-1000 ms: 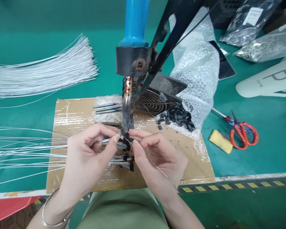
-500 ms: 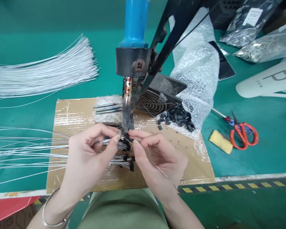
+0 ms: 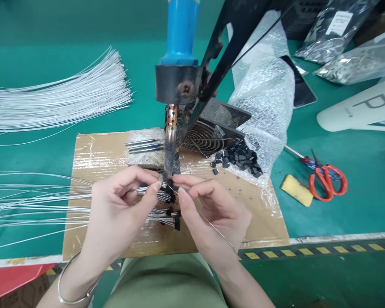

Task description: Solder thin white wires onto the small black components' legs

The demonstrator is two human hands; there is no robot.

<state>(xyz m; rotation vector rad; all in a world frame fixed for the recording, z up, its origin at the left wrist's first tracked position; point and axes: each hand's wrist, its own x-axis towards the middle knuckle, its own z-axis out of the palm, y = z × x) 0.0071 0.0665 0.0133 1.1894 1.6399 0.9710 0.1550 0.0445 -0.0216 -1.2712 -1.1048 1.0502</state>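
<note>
Left hand point(image 3: 118, 209) barely moved, above cardboard point(image 3: 265, 224) on green tabletop point(image 3: 346, 218).

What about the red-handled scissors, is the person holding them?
No, the red-handled scissors with dark blades lie on the flat green tabletop, apart from the bare left hand and bare right hand.

This is an electronics workshop, seen at a soldering bench. A blue-handled soldering iron point(image 3: 180, 38) hangs tip-down from a black metal bracket point(image 3: 235, 49) above a cardboard sheet point(image 3: 96, 158) on a green worktop point(image 3: 349, 218). White wires point(image 3: 60, 98) lie in a thick bundle, small black pieces point(image 3: 242, 158) in a heap, and clear bags of silvery parts point(image 3: 349, 68) sit behind. Yellow-and-black striped tape point(image 3: 322, 251) runs along the near edge.
</note>
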